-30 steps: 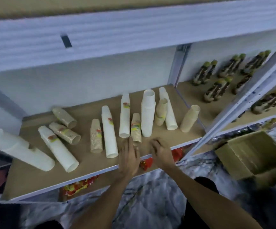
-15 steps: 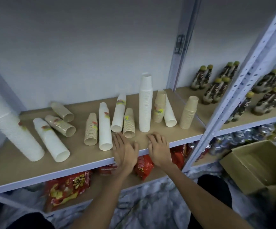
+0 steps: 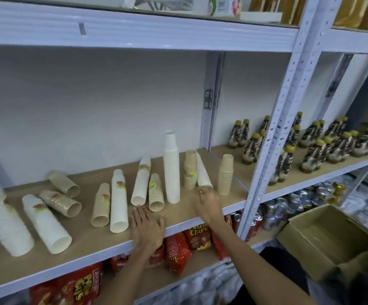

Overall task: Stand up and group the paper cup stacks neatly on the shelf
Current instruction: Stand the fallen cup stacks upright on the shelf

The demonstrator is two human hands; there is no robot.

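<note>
Several paper cup stacks are on the wooden shelf [image 3: 185,214]. A tall white stack [image 3: 171,167] stands upright, with a brown stack [image 3: 190,170] and a tan stack [image 3: 225,175] upright to its right. A white stack [image 3: 202,171] leans between them. Lying flat are white stacks [image 3: 119,201] [image 3: 46,223] [image 3: 2,219] [image 3: 141,181] and brown stacks [image 3: 101,205] [image 3: 156,193] [image 3: 60,203] [image 3: 64,184]. My left hand [image 3: 149,227] lies flat on the shelf's front edge, fingers apart. My right hand [image 3: 207,200] is raised at the mouth of the leaning white stack, fingers curled; whether it touches is unclear.
Dark bottles with yellow caps [image 3: 310,146] fill the shelf bay to the right, past a metal upright [image 3: 275,137]. Red snack bags [image 3: 187,245] and drink cans [image 3: 288,205] sit on the shelf below. An open cardboard box [image 3: 332,241] stands on the floor at right.
The view has risen and pulled up, showing the shelf above. My right hand lifted off the shelf edge and moved right toward the leaning white stack. My left hand stayed flat.
</note>
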